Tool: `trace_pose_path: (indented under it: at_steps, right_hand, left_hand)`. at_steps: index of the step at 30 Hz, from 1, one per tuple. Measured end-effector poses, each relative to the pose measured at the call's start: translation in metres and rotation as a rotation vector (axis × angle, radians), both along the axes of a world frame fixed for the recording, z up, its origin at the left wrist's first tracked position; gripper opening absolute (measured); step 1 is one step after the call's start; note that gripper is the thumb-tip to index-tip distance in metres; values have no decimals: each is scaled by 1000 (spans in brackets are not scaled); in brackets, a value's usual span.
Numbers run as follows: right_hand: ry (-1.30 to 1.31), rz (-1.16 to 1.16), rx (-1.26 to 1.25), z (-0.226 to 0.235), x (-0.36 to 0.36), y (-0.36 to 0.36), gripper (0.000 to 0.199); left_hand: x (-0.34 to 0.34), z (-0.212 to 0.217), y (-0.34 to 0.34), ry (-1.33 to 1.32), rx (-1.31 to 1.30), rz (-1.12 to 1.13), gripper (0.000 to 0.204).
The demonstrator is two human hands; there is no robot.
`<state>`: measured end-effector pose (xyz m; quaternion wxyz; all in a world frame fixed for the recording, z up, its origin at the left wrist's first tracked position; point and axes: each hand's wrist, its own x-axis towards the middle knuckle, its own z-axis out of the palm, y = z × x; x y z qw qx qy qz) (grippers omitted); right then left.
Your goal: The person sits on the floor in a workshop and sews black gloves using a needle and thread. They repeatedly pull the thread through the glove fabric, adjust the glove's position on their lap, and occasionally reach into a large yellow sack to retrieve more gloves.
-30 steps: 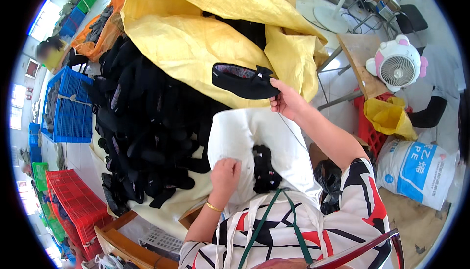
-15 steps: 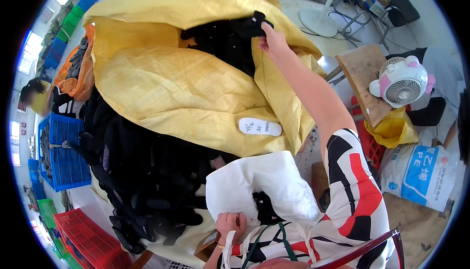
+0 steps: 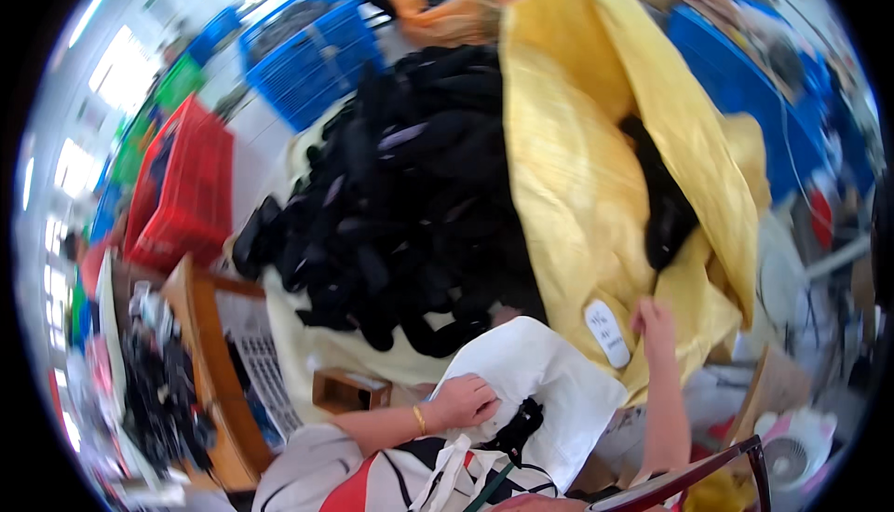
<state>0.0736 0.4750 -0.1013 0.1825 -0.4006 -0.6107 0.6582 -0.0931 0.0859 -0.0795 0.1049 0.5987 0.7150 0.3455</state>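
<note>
While the left hand [image 3: 463,400] pinches the white bag [image 3: 535,391] in a closed grip, the right hand [image 3: 655,318] rests open-fingered on the yellow sack [image 3: 577,186] at two o'clock; black pieces [image 3: 419,195] heap at eleven o'clock.

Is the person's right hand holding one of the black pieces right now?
No, the right hand is empty and rests on the yellow sack, while the left hand grips the white bag.

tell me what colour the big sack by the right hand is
Yellow sack, clearest in the head view.
</note>
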Motion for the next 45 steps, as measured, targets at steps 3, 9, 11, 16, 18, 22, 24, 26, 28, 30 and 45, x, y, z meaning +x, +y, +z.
trace_pose_path:
  at_steps: [3,9,11,16,18,22,24,26,28,30,45]
  right_hand:
    - [24,-249,-238,1,31,-77,16]
    - [41,-431,-165,27,96,-177,19]
    - [11,-422,-115,48,100,-195,19]
    - [-10,-362,5,48,134,-240,21]
    - [-10,-361,-10,43,140,-258,19]
    - [-11,-373,-85,38,139,-279,19]
    - [-1,-365,-123,36,136,-286,19]
    - [-3,-339,-121,33,133,-290,19]
    - [-59,-316,-43,33,133,-292,19]
    - [-135,-280,24,28,129,-304,19]
    - [89,-268,163,47,122,-324,39]
  left_hand:
    - [2,-1,-6,-47,32,92,20]
    - [24,-16,-14,64,-204,59,9]
    - [30,-15,-18,41,-55,128,4]
    - [19,-7,-11,86,33,119,15]
    - [9,-1,-7,121,57,152,15]
    - [9,22,4,239,-114,153,15]
    - [25,36,16,263,-90,102,17]
    - [47,44,28,186,-136,-62,18]
    - [61,43,42,180,-236,-177,20]
    - [73,25,55,253,-391,-275,22]
    - [71,27,44,-631,-426,-200,19]
